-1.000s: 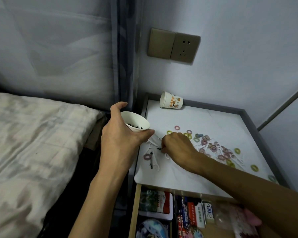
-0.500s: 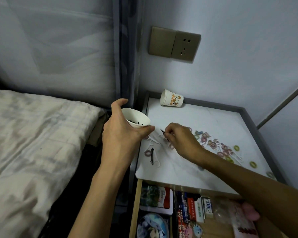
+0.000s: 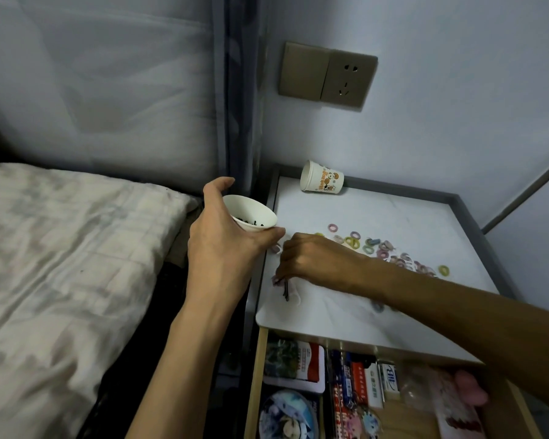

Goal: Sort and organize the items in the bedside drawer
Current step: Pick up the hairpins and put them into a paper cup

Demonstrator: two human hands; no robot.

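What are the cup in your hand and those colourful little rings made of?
The cup in the left hand looks like paper: thin matte white wall. The rings look like soft elastic fabric, matte pastel, though too small to be sure.

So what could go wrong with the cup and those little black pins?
1. The left hand holds the cup tilted, left of the nightstand; its pins might spill down beside the bed.
2. The right hand touches a black hairpin near the front corner; a slip could flick it off or into the open drawer.
3. That forearm hangs over the hair ties and might sweep some away.
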